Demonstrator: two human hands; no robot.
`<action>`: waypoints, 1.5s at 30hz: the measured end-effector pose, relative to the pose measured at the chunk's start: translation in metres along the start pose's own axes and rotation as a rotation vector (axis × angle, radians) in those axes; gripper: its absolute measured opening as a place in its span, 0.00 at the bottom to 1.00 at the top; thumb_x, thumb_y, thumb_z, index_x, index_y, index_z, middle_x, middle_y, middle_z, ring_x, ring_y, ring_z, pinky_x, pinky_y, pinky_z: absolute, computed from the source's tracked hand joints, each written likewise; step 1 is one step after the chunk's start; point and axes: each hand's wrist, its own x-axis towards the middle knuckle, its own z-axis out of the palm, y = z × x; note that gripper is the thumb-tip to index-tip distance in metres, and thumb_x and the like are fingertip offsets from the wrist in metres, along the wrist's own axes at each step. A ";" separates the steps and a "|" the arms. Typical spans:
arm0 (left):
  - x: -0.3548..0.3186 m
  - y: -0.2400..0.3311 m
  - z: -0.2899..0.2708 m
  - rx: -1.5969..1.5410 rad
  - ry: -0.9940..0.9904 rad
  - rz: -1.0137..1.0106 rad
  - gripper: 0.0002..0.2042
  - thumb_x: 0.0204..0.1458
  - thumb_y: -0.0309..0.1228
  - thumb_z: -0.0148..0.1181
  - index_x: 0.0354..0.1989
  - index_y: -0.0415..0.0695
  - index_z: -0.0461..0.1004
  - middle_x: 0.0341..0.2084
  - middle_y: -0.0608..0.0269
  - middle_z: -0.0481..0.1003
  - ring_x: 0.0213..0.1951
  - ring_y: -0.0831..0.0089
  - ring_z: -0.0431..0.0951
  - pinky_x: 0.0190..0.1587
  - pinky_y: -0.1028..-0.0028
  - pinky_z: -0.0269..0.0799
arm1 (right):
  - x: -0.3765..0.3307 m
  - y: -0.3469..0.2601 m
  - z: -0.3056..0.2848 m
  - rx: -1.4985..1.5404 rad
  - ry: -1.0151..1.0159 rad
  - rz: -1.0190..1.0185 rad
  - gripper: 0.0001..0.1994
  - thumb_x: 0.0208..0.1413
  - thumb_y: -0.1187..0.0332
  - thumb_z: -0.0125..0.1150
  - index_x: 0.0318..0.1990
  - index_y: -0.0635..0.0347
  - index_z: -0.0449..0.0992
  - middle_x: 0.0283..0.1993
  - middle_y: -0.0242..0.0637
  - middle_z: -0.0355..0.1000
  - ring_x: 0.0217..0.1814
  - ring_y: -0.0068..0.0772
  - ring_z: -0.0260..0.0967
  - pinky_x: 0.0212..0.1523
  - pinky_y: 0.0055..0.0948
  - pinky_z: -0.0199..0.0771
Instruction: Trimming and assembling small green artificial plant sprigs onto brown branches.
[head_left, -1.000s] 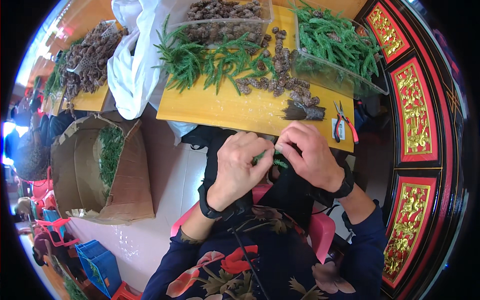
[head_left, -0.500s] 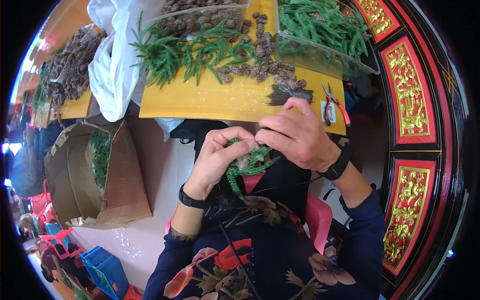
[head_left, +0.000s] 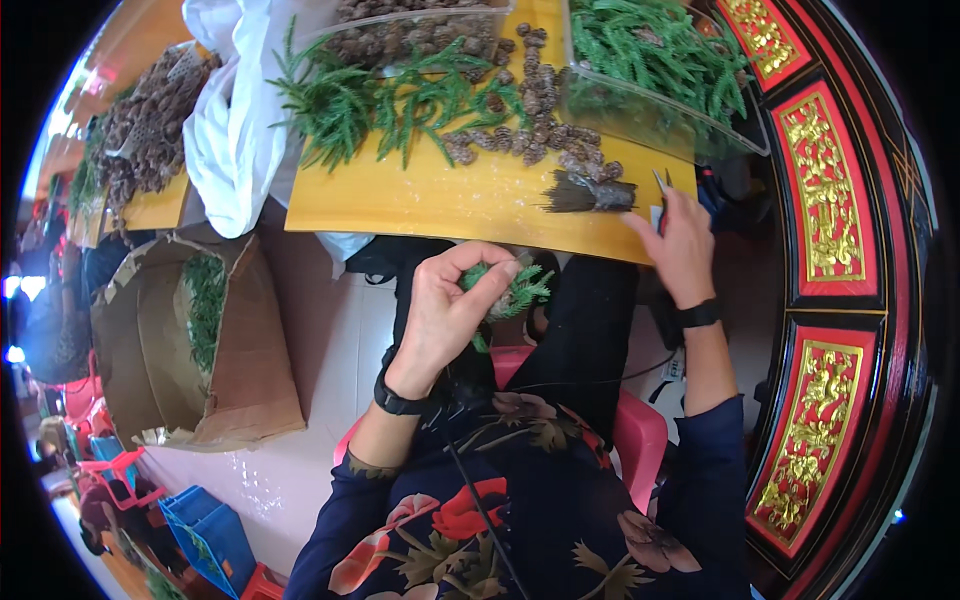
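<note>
Above my lap, my left hand pinches a small green artificial pine sprig between thumb and fingers. A pine cone is partly visible among its needles, mostly behind the hand. At the right end of the yellow table, my right hand is over a pair of pliers, thumb stretched out to the left, away from the fingers. Only the pliers' jaws show clearly; the hand covers the handles. Just left of this hand lies a bundle of thin dark wires, wrapped at one end.
Loose pine cones and green sprigs lie on the yellow table. Behind them stand a clear bin of cones and a clear bin of greenery. A white plastic bag hangs at left, above a cardboard box.
My right hand has left the sprig and moved right and forward, onto the pliers. My left hand still pinches the sprig, now slightly higher and turned.
</note>
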 end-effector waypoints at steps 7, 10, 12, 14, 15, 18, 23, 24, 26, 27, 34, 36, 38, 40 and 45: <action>0.004 0.000 -0.002 -0.173 0.000 -0.043 0.06 0.56 0.25 0.61 0.37 0.35 0.80 0.31 0.67 0.81 0.34 0.85 0.76 0.39 0.82 0.70 | -0.015 0.041 0.010 -0.060 -0.202 0.277 0.29 0.53 0.52 0.62 0.54 0.66 0.67 0.52 0.56 0.68 0.54 0.59 0.66 0.52 0.48 0.69; 0.006 0.000 0.000 -0.324 -0.042 -0.130 0.06 0.56 0.24 0.61 0.38 0.35 0.80 0.33 0.66 0.81 0.35 0.84 0.77 0.40 0.82 0.71 | -0.010 0.036 0.020 -0.190 -0.200 0.277 0.25 0.54 0.57 0.62 0.53 0.66 0.67 0.50 0.55 0.69 0.52 0.58 0.68 0.49 0.48 0.71; 0.007 -0.004 -0.005 -0.418 -0.065 -0.176 0.06 0.56 0.24 0.61 0.38 0.37 0.80 0.35 0.66 0.81 0.35 0.82 0.78 0.40 0.82 0.72 | -0.014 0.037 0.025 -0.256 -0.201 0.278 0.23 0.54 0.59 0.61 0.52 0.66 0.67 0.50 0.54 0.69 0.51 0.57 0.68 0.48 0.48 0.72; 0.007 -0.004 -0.007 -0.465 -0.077 -0.205 0.05 0.55 0.24 0.61 0.38 0.38 0.80 0.36 0.65 0.81 0.35 0.82 0.78 0.40 0.82 0.72 | -0.019 0.036 0.028 -0.160 -0.156 0.229 0.19 0.54 0.65 0.62 0.49 0.65 0.68 0.46 0.51 0.71 0.47 0.53 0.71 0.45 0.44 0.73; 0.008 -0.005 -0.007 -0.466 -0.089 -0.227 0.05 0.55 0.24 0.61 0.39 0.38 0.80 0.35 0.66 0.81 0.36 0.82 0.77 0.41 0.82 0.71 | -0.022 0.036 0.029 -0.112 -0.134 0.205 0.17 0.53 0.67 0.62 0.48 0.64 0.69 0.45 0.50 0.71 0.46 0.51 0.72 0.43 0.42 0.73; 0.010 -0.005 -0.007 -0.468 -0.103 -0.277 0.06 0.55 0.25 0.61 0.39 0.39 0.79 0.35 0.66 0.81 0.37 0.83 0.76 0.42 0.83 0.68 | -0.033 0.010 0.017 0.254 -0.190 0.263 0.14 0.52 0.71 0.62 0.45 0.63 0.69 0.41 0.47 0.71 0.42 0.50 0.72 0.41 0.40 0.72; 0.014 -0.013 -0.002 -0.486 -0.135 -0.264 0.05 0.55 0.25 0.60 0.39 0.40 0.79 0.34 0.67 0.81 0.37 0.85 0.75 0.41 0.84 0.66 | -0.035 -0.046 -0.023 0.626 -0.392 0.174 0.12 0.49 0.75 0.62 0.41 0.62 0.69 0.36 0.44 0.69 0.39 0.50 0.69 0.38 0.36 0.69; 0.013 -0.013 -0.001 -0.483 -0.135 -0.253 0.05 0.55 0.25 0.60 0.38 0.40 0.79 0.34 0.67 0.81 0.37 0.85 0.75 0.41 0.84 0.66 | -0.033 -0.052 -0.024 0.647 -0.394 0.038 0.13 0.48 0.76 0.62 0.41 0.62 0.69 0.36 0.45 0.68 0.39 0.51 0.69 0.38 0.36 0.69; 0.012 -0.014 0.003 -0.485 -0.143 -0.249 0.05 0.55 0.25 0.60 0.38 0.41 0.79 0.34 0.67 0.80 0.37 0.85 0.75 0.41 0.84 0.66 | -0.031 -0.058 -0.028 0.676 -0.393 -0.232 0.15 0.45 0.77 0.63 0.41 0.63 0.68 0.35 0.46 0.67 0.38 0.53 0.68 0.38 0.36 0.68; 0.011 -0.013 0.003 -0.488 -0.145 -0.246 0.05 0.55 0.25 0.60 0.38 0.41 0.79 0.34 0.67 0.80 0.36 0.85 0.74 0.41 0.84 0.66 | -0.030 -0.060 -0.029 0.676 -0.395 -0.228 0.15 0.45 0.77 0.63 0.41 0.63 0.68 0.35 0.46 0.67 0.38 0.53 0.68 0.38 0.36 0.68; 0.009 -0.012 0.003 -0.474 -0.151 -0.203 0.05 0.56 0.25 0.60 0.39 0.40 0.79 0.34 0.68 0.80 0.35 0.85 0.75 0.39 0.83 0.68 | -0.026 -0.063 -0.034 0.647 -0.424 -0.292 0.15 0.43 0.79 0.62 0.41 0.64 0.68 0.34 0.47 0.65 0.37 0.55 0.66 0.37 0.39 0.67; 0.008 -0.014 0.002 -0.419 -0.144 -0.180 0.06 0.56 0.25 0.60 0.39 0.39 0.79 0.34 0.68 0.80 0.34 0.85 0.75 0.39 0.83 0.69 | -0.025 -0.063 -0.034 0.632 -0.426 -0.297 0.15 0.43 0.79 0.62 0.41 0.64 0.68 0.34 0.47 0.65 0.37 0.55 0.66 0.37 0.39 0.67; 0.007 -0.014 0.002 -0.392 -0.141 -0.169 0.06 0.56 0.25 0.60 0.40 0.39 0.79 0.34 0.68 0.80 0.34 0.84 0.75 0.39 0.82 0.69 | -0.025 -0.063 -0.035 0.598 -0.429 -0.304 0.15 0.42 0.78 0.62 0.40 0.64 0.68 0.34 0.47 0.64 0.37 0.56 0.66 0.37 0.40 0.67; 0.006 -0.014 0.003 -0.363 -0.139 -0.154 0.06 0.56 0.24 0.60 0.40 0.39 0.79 0.34 0.67 0.80 0.34 0.84 0.75 0.39 0.82 0.70 | -0.025 -0.063 -0.035 0.600 -0.424 -0.304 0.15 0.43 0.78 0.62 0.40 0.64 0.68 0.34 0.47 0.65 0.37 0.56 0.66 0.36 0.40 0.67; 0.005 -0.013 0.007 -0.275 -0.096 -0.121 0.05 0.56 0.23 0.60 0.39 0.38 0.79 0.34 0.68 0.79 0.34 0.85 0.74 0.40 0.82 0.70 | -0.026 -0.064 -0.034 0.606 -0.462 -0.249 0.11 0.45 0.75 0.64 0.37 0.64 0.70 0.31 0.49 0.68 0.35 0.58 0.67 0.34 0.41 0.67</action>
